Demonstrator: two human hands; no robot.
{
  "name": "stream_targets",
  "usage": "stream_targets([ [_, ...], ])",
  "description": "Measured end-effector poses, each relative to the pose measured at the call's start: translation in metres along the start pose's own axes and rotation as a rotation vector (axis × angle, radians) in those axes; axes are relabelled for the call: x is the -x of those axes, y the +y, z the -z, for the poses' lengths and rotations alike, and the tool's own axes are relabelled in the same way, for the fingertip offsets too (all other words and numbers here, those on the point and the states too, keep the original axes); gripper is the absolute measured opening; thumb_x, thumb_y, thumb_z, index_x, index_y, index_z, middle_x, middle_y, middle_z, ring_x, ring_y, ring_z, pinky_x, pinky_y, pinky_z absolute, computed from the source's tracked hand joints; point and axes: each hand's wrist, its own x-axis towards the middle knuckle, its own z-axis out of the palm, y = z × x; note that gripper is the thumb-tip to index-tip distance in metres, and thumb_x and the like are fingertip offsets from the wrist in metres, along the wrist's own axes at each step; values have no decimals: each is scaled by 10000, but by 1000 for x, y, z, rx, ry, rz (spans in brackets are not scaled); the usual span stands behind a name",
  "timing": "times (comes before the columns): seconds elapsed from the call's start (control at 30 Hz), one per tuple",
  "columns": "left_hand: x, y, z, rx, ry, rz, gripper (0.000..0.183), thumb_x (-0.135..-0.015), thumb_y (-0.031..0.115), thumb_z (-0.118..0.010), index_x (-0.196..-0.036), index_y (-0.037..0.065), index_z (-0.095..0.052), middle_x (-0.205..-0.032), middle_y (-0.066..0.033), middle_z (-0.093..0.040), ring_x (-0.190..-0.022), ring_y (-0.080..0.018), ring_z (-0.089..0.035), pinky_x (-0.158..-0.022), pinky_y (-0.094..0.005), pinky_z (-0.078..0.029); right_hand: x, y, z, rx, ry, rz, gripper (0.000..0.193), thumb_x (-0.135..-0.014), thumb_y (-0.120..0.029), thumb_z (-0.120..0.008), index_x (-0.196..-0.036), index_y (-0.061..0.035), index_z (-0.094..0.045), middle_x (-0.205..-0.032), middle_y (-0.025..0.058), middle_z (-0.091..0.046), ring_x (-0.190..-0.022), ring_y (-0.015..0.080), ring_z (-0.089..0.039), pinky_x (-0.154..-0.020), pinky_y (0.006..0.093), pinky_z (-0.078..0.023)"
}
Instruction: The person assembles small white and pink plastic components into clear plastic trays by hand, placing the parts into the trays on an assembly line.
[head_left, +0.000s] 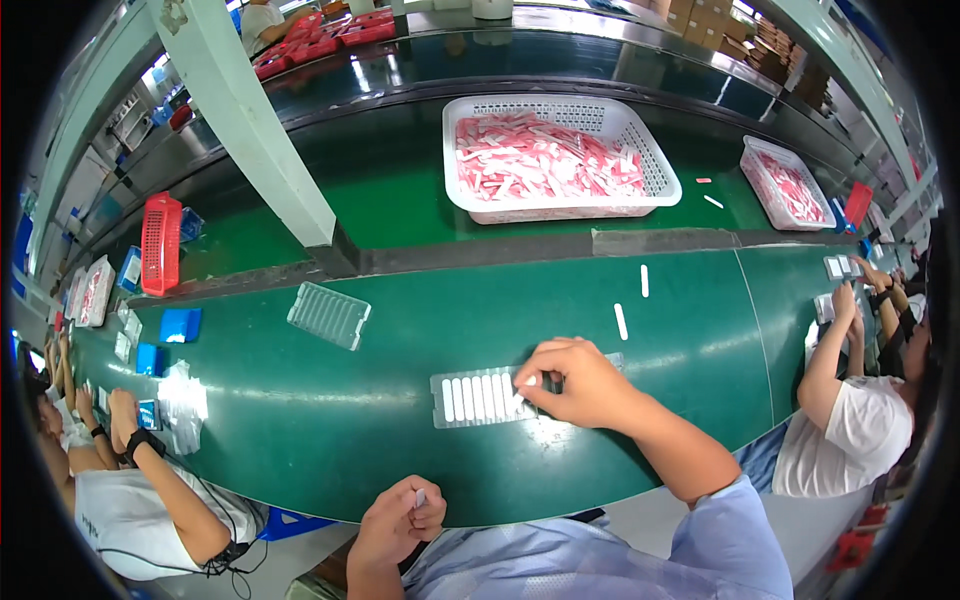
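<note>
A clear plastic tray lies on the green table in front of me, its slots filled with a row of white sticks. My right hand is over the tray's right part, thumb and fingers pinched on a white stick. That hand hides the slots beneath it. Close to the table's front edge, my left hand is curled closed, and the end of a small white piece pokes out between thumb and fingers. Beyond the tray lie two loose white sticks, one nearer and one farther.
Another clear tray lies to the left. Behind a dark rail stands a white basket heaped with pink and white pieces; a similar basket is farther right. A pale post rises at left. Co-workers sit on both sides.
</note>
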Motion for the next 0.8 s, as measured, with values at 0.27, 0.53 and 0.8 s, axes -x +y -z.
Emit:
stream_targets([
  [0.27,-2,-4,3,0,-26,-44,418,-1062,261,-480,-1267,-81,-605,-832,-9,-399,-709,-124,-335,-605,-266,-282,-2,2,1,166,-82,-22,555,-827,-141,-771,-1346,-117,-577,-1011,73,-595,-999,283,-567,-918,416,-407],
  [0.53,-6,-1,-19,-236,174,-28,352,-1053,118,-546,-1329,-97,-587,-987,-138,-641,-778,-184,-573,-617,-298,-445,-7,6,-3,-16,112,-125,566,-753,-49,-772,-1295,-93,-613,-991,57,-598,-826,218,-540,-782,335,-461],
  [0.8,-21,0,-37,-442,332,-83,386,-1010,59,-619,-1361,-92,-565,-1150,-247,-716,-954,-323,-760,-699,-354,-659,12,-42,-19,-152,29,171,175,-836,-87,-720,-1010,-100,-717,-803,39,-625,-713,214,-615,-679,358,-463],
])
